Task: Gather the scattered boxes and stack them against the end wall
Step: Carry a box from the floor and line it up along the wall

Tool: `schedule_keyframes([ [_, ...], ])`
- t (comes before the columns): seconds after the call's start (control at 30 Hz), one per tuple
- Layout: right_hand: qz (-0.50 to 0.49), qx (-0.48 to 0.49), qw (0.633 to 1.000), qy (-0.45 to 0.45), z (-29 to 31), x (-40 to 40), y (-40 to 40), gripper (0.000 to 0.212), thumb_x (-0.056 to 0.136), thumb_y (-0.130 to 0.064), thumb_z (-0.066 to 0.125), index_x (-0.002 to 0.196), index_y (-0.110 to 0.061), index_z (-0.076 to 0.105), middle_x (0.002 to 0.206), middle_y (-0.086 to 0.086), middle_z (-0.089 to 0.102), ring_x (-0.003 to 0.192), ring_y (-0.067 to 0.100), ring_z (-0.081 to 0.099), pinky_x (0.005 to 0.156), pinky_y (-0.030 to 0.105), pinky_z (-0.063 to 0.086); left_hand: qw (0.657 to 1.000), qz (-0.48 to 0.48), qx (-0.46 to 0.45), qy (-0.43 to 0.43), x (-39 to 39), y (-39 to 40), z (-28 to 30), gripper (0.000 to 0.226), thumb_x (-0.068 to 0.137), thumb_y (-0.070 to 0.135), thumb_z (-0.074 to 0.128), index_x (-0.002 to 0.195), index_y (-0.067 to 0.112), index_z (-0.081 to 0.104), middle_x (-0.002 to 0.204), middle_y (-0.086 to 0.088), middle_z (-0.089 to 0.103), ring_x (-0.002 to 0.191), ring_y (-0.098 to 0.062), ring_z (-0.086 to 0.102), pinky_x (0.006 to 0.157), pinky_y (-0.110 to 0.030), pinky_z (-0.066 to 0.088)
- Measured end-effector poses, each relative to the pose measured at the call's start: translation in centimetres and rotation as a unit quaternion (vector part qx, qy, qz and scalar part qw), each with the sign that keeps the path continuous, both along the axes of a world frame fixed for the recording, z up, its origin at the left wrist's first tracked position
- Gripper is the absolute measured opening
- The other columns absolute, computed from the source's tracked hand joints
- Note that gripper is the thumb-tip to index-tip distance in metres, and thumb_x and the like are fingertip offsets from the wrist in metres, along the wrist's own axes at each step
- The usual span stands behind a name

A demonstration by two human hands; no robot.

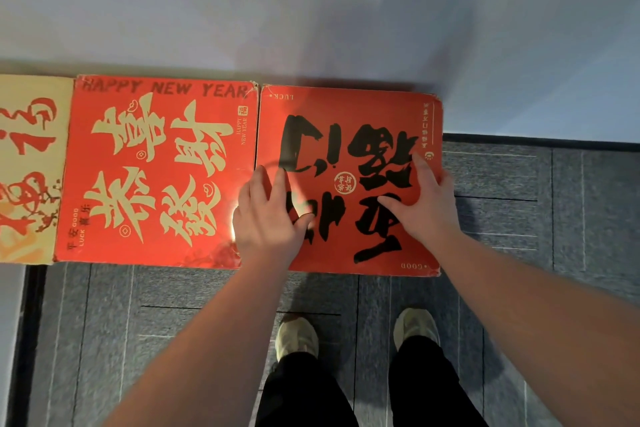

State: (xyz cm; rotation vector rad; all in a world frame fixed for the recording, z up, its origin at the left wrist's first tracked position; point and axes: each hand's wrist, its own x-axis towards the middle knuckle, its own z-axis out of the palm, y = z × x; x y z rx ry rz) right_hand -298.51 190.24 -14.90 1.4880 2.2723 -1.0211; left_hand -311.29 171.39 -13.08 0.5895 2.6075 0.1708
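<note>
Both hands, left hand [273,215] and right hand [420,199], lie flat and open on the black-lettered red box [349,107], against the wall [311,3]. Uneven pushing could skew it away from the gold-lettered box [156,170] touching its left edge.

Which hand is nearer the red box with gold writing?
Left. The left hand lies beside the seam with the gold-lettered box; the right hand rests near the black-lettered box's far edge.

Office-type interior: grey patterned carpet tiles [502,218], black baseboard strip [540,138], plain white painted wall [311,3].
</note>
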Motion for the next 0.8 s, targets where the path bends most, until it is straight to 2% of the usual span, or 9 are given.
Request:
schedule_keyframes([
  [0.23,0.005,0.010,1.000,0.000,-0.2,-0.1,-0.3,0.090,0.079,-0.050,0.072,0.151,-0.039,0.019,0.156,0.010,0.009,0.142,0.031,0.022,0.114,0.045,0.028,0.999,-0.006,0.042,0.026,-0.6,-0.7,-0.3,0.074,0.083,0.052,0.063,0.145,0.020,0.035,0.152,-0.011,0.029,0.138,-0.032,0.026,0.105,-0.046,0.032],
  [0.5,0.030,-0.005,0.999,-0.028,-0.4,-0.2,0.1,0.093,0.079,-0.056,0.068,0.151,-0.040,0.012,0.155,0.017,0.008,0.142,0.038,0.020,0.113,0.053,0.029,1.000,-0.010,0.016,0.001,-1.2,-0.4,-0.1,0.075,0.085,0.056,0.057,0.147,0.026,0.029,0.155,-0.008,0.022,0.140,-0.032,0.021,0.108,-0.046,0.032],
  [0.63,0.034,-0.016,0.998,-0.045,0.3,-0.6,0.7,0.088,0.081,-0.058,0.064,0.151,-0.038,0.015,0.155,0.020,0.011,0.141,0.041,0.022,0.111,0.055,0.031,1.000,-0.018,0.003,-0.015,-1.0,-0.4,0.8,0.074,0.084,0.058,0.057,0.146,0.029,0.028,0.156,-0.006,0.019,0.140,-0.032,0.021,0.108,-0.047,0.032],
  [0.8,0.115,0.042,0.990,-0.065,2.3,-0.6,0.5,0.078,0.085,-0.059,0.057,0.150,-0.031,0.023,0.156,0.017,0.016,0.143,0.036,0.020,0.109,0.054,0.034,1.000,0.008,0.014,-0.020,-0.5,-0.4,2.5,0.077,0.083,0.059,0.058,0.147,0.028,0.029,0.155,-0.006,0.021,0.140,-0.031,0.022,0.110,-0.045,0.031],
])
